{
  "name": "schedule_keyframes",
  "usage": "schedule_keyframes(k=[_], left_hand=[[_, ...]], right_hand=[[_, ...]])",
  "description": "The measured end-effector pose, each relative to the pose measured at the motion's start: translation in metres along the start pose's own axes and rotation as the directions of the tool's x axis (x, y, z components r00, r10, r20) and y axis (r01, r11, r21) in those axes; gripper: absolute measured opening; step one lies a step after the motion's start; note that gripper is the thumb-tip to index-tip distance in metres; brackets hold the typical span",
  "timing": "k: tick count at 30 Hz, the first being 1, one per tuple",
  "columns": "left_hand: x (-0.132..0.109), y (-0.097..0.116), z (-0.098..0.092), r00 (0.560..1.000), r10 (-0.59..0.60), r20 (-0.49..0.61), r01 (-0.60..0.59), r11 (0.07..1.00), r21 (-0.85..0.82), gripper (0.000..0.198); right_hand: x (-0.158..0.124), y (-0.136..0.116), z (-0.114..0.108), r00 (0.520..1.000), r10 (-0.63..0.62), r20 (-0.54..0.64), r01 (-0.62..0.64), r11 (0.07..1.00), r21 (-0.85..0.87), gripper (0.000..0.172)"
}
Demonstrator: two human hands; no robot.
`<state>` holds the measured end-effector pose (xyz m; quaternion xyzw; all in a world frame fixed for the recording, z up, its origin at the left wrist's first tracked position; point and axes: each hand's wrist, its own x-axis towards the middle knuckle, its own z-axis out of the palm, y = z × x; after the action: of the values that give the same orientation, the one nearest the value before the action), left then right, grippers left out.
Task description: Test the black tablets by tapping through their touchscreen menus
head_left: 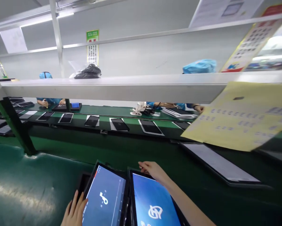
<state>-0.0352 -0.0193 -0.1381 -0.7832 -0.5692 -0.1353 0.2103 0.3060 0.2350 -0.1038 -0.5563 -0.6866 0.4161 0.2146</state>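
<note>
Two lit tablets lie side by side in front of me. The left tablet (105, 194) shows a grey-blue screen with a white music-note icon; the right tablet (155, 197) shows a bright blue screen with a white logo. My left hand (73, 210) rests its outstretched fingers along the left edge of the left tablet. Over the top edge of the right tablet, my right hand (152, 170) has its fingers curled together, and what they hold, if anything, is hidden. My right forearm crosses that tablet's right side.
Beyond a dark trough, several tablets on white sheets, such as this tablet (151, 127), line the green bench. A tilted screen panel (222, 163) lies right. A yellow printed sheet (239, 116) hangs from the white shelf (131, 82). Co-workers' hands (45, 103) are across the bench.
</note>
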Motion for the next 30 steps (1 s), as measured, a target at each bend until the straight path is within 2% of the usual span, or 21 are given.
schedule_keyframes(k=[4, 6, 8, 10, 12, 14, 16, 19, 23, 26, 28, 30], left_hand=[[0.001, 0.003, -0.002, 1.0, -0.007, 0.003, 0.007, 1.0, 0.009, 0.112], [0.001, 0.001, -0.001, 1.0, 0.011, -0.012, -0.011, 1.0, 0.004, 0.11], [-0.001, 0.0, 0.002, 1.0, 0.023, -0.02, -0.023, 1.0, 0.006, 0.109], [-0.005, -0.001, 0.009, 1.0, 0.014, -0.006, -0.014, 1.0, -0.002, 0.11], [-0.01, -0.002, 0.018, 0.999, -0.025, 0.032, 0.026, 0.999, -0.028, 0.112], [-0.016, -0.002, 0.026, 0.996, -0.055, 0.07, 0.059, 0.997, -0.054, 0.113], [-0.019, -0.001, 0.03, 0.994, -0.062, 0.084, 0.067, 0.996, -0.061, 0.112], [-0.021, 0.0, 0.031, 0.995, -0.049, 0.086, 0.055, 0.996, -0.073, 0.106], [-0.016, 0.001, 0.026, 0.985, -0.069, 0.159, 0.089, 0.988, -0.126, 0.1], [-0.01, 0.001, 0.016, 0.965, -0.092, 0.247, 0.134, 0.979, -0.156, 0.11], [-0.008, 0.002, 0.007, 0.955, -0.111, 0.276, 0.161, 0.973, -0.166, 0.12], [-0.012, 0.006, 0.0, 0.969, -0.096, 0.226, 0.134, 0.978, -0.159, 0.129]], right_hand=[[0.009, 0.0, -0.005, 0.978, 0.048, -0.202, -0.046, 0.999, 0.015, 0.036], [0.017, -0.012, -0.011, 0.95, 0.013, -0.312, -0.02, 1.0, -0.02, 0.034], [0.025, -0.032, -0.009, 0.934, -0.068, -0.35, 0.05, 0.997, -0.059, 0.03], [0.034, -0.056, 0.004, 0.951, -0.164, -0.264, 0.15, 0.986, -0.074, 0.026], [0.04, -0.079, 0.027, 0.968, -0.238, -0.075, 0.234, 0.971, -0.056, 0.027], [0.043, -0.094, 0.051, 0.955, -0.268, 0.126, 0.273, 0.962, -0.024, 0.031], [0.043, -0.101, 0.07, 0.925, -0.267, 0.271, 0.274, 0.962, 0.013, 0.033], [0.039, -0.099, 0.085, 0.909, -0.245, 0.339, 0.233, 0.97, 0.076, 0.035], [0.034, -0.092, 0.095, 0.951, -0.206, 0.229, 0.164, 0.968, 0.19, 0.031], [0.038, -0.09, 0.092, 0.985, -0.146, 0.087, 0.116, 0.951, 0.288, 0.029], [0.042, -0.092, 0.079, 0.995, -0.096, -0.02, 0.097, 0.929, 0.356, 0.029], [0.041, -0.096, 0.053, 0.988, -0.078, -0.137, 0.13, 0.897, 0.423, 0.031]])
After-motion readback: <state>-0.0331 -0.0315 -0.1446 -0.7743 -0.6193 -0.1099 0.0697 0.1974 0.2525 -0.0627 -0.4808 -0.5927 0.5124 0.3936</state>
